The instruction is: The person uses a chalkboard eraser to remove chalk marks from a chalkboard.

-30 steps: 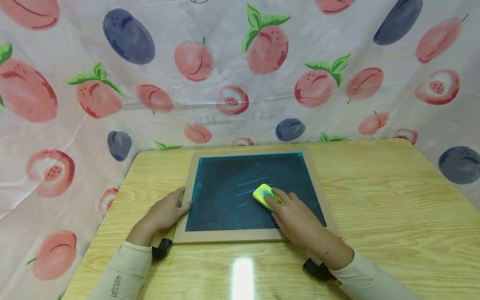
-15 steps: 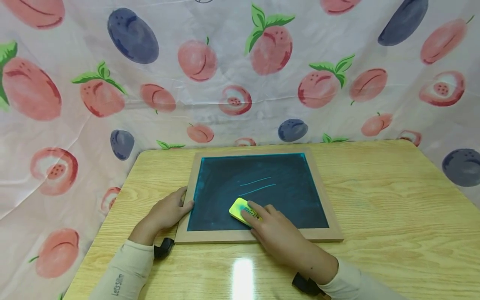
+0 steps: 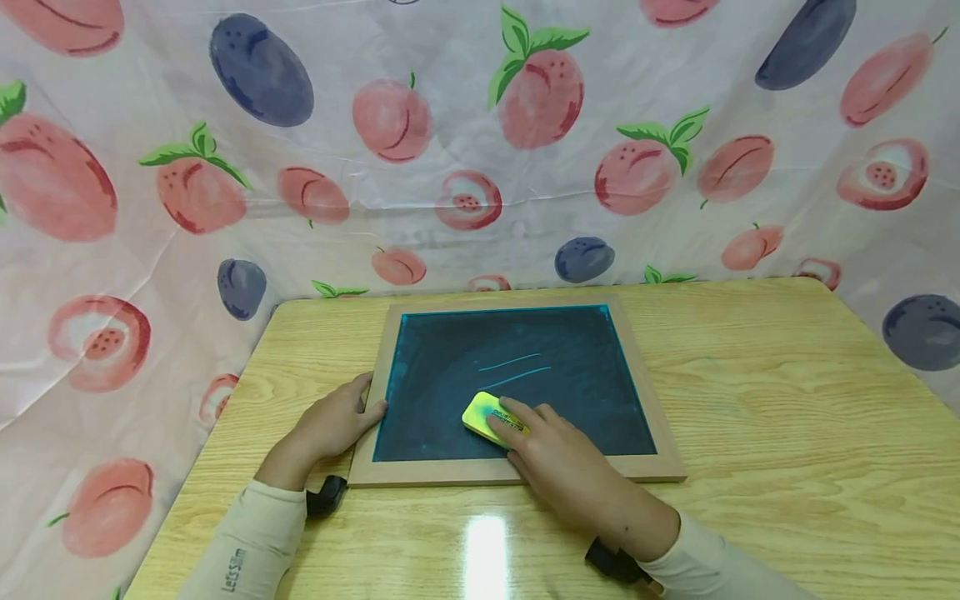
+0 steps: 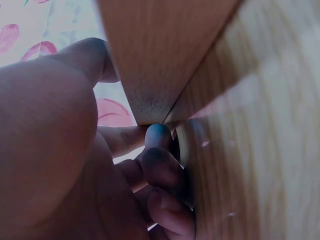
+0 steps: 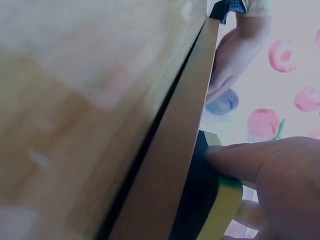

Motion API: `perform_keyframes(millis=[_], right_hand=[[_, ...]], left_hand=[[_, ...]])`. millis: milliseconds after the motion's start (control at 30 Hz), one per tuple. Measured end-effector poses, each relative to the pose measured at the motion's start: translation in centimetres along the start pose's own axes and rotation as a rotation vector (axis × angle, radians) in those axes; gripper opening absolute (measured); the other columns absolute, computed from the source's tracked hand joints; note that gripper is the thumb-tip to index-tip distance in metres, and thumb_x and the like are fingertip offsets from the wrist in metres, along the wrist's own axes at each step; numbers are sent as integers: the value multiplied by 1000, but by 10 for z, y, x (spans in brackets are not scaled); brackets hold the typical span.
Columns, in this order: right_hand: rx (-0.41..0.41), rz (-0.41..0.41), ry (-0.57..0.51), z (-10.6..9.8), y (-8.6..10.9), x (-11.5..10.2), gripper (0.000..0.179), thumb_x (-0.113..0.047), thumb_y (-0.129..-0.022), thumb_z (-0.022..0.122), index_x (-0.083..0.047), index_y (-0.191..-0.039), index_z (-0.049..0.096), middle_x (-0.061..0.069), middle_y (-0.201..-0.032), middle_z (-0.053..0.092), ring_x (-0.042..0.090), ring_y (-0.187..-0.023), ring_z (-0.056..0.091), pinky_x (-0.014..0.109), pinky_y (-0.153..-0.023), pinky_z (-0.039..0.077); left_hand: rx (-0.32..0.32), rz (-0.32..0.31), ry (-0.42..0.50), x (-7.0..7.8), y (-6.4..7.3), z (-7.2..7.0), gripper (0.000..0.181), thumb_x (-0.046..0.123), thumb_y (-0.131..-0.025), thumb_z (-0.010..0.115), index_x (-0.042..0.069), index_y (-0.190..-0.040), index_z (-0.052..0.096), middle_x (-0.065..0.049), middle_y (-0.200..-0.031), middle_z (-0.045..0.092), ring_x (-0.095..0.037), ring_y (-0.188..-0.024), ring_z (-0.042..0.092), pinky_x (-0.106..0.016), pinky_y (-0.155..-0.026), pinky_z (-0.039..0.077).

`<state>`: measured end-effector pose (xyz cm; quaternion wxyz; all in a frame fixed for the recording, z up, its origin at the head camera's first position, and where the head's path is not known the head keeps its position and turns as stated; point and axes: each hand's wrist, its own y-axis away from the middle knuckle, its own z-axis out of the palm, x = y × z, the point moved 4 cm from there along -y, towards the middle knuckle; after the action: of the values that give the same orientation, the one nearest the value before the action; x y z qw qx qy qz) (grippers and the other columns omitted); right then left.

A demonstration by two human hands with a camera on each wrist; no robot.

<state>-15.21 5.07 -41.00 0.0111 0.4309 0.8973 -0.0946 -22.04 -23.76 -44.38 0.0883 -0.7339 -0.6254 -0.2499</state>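
A small chalkboard (image 3: 577, 400) with a pale wooden frame lies on the table, a few thin blue chalk lines (image 3: 513, 372) near its middle. My right hand (image 3: 566, 462) holds a yellow chalkboard eraser (image 3: 480, 410) on the board's lower middle. In the right wrist view the thumb presses the side of the eraser (image 5: 220, 210), whose dark felt faces the board. At the board's left edge, my left hand (image 3: 330, 425) grips the frame with the thumb on top. The left wrist view shows curled fingertips (image 4: 159, 135) by the frame's edge (image 4: 155, 60), one with blue chalk dust.
The wooden table (image 3: 765, 392) extends on both sides of the board. Behind it hangs a white cloth (image 3: 465, 108) printed with peaches and plums. Black wrist straps with cameras (image 3: 326, 497) sit below both hands.
My right hand has slid the eraser left and down across the board, then stopped nearly in place. The lower chalk marks are gone from view. The left hand stays on the frame.
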Motion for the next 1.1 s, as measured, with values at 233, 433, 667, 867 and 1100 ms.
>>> perform_keyframes(millis=[233, 433, 667, 867, 1100], right_hand=[[52, 35, 17, -8, 1, 19, 51, -18, -84, 66, -25, -133, 51, 6, -136, 45, 23, -98, 55, 31, -70, 50], [41, 129, -9, -17, 4, 44, 50, -16, -82, 69, -22, -129, 54, 11, -133, 48, 31, -102, 56, 39, -69, 52], [57, 222, -12, -24, 5, 79, 48, -14, -80, 71, -15, -127, 57, 18, -128, 52, 37, -100, 58, 47, -76, 51], [55, 290, 3, -26, 7, 101, 47, -13, -81, 69, -12, -126, 58, 22, -127, 52, 43, -100, 57, 50, -72, 51], [44, 301, 10, -26, 7, 106, 45, -13, -84, 66, -10, -128, 55, 23, -130, 49, 44, -105, 55, 53, -76, 50]], left_hand=[[3, 4, 3, -1, -1, 0, 68, 46, -93, 44, 9, -146, 24, -13, -137, 46, -29, -121, 48, -51, -93, 40], [8, 3, -13, -1, -1, 0, 68, 46, -93, 45, 9, -146, 24, -13, -132, 50, -28, -118, 50, -50, -92, 40], [6, 0, -33, 0, -2, -1, 69, 47, -93, 44, 8, -146, 24, -14, -124, 55, -29, -114, 53, -49, -90, 42], [3, 3, -16, 0, -1, 0, 69, 46, -94, 44, 8, -146, 23, -14, -138, 45, -31, -121, 48, -51, -93, 40], [12, 14, -5, -1, -2, 2, 66, 46, -93, 44, 12, -146, 25, -10, -137, 46, -28, -120, 49, -50, -93, 40]])
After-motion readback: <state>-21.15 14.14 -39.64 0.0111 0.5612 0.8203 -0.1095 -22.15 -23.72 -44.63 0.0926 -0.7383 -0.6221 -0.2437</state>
